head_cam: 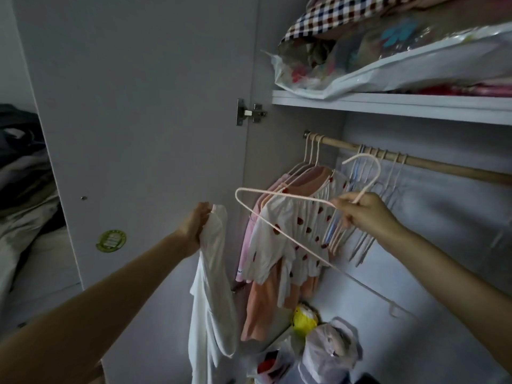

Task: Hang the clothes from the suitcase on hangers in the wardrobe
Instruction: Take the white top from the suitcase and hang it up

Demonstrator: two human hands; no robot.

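Now | left hand point(197, 223) gripping white garment point(213, 286) | right hand point(360, 214) pinching pink hanger point(279, 217) at its neck

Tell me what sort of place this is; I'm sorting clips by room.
Most likely a bedroom, at an open wardrobe: a wooden rail hung with hangers and small clothes, a shelf of bagged bedding above, and a rumpled bed beside the open door.

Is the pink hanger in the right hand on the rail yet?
No, off the rail. The right hand grips the pink hanger below its hook, which hangs free in front of the wooden rail.
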